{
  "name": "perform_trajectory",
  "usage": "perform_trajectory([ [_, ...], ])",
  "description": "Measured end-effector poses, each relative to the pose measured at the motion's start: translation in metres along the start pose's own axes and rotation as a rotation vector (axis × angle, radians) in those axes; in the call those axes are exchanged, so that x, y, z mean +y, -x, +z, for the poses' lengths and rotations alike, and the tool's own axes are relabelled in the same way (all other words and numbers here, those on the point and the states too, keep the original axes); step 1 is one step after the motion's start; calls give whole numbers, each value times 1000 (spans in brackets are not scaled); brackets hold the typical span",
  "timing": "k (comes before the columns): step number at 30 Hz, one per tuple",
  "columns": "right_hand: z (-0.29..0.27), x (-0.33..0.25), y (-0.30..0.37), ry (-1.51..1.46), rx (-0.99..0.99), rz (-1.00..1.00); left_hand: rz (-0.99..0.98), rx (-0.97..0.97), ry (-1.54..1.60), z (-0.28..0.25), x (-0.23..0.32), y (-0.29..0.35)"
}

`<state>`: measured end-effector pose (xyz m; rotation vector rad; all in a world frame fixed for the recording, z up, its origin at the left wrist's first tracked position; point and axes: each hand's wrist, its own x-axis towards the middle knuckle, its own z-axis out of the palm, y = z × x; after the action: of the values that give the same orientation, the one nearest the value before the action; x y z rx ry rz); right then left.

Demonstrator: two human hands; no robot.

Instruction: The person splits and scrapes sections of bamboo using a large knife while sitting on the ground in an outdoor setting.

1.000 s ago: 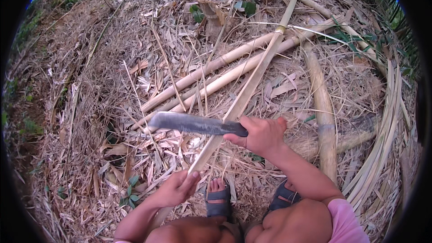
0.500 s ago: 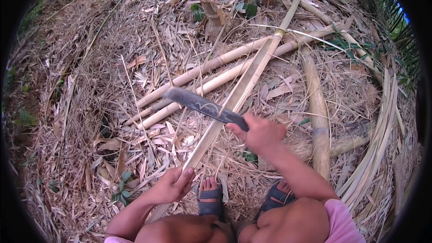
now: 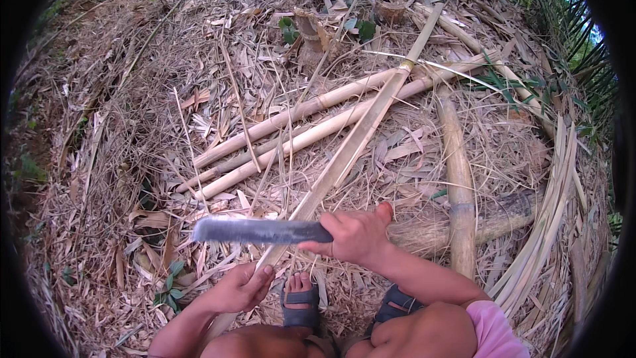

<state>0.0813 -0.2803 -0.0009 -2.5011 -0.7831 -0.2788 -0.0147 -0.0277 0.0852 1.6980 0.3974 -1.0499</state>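
Note:
A long split bamboo strip (image 3: pixel 360 134), pale and hollowed on its upper face, slants from my lap up to the far right. My left hand (image 3: pixel 244 288) is closed round its near end, thumb on top. My right hand (image 3: pixel 356 233) grips a machete (image 3: pixel 258 231) whose dark, broad blade lies crosswise over the strip, a little beyond my left hand. Its tip points left and is slightly blurred. The handle is hidden inside my fingers. Farther off, the strip rests across bamboo poles (image 3: pixel 298 140) on the ground.
A thick bamboo piece (image 3: pixel 458 179) lies at the right over a weathered log (image 3: pixel 424 233). Long thin bamboo strips (image 3: pixel 540 225) are heaped along the right edge. Cut stumps (image 3: pixel 309 36) stand at the far side. Dry leaves cover the ground around my sandalled feet (image 3: pixel 301 305).
My right hand has brought the machete down the strip toward my left hand, and its blade has turned nearly level. My left hand keeps its hold on the strip.

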Motion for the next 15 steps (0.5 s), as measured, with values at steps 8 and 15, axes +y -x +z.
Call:
perform_trajectory([
  [8,0,51,-26,-36,-215,669,-58,59,54,-8,-18,28],
  [15,16,92,-25,64,-124,435,-115,12,-5,-15,-47,46],
])
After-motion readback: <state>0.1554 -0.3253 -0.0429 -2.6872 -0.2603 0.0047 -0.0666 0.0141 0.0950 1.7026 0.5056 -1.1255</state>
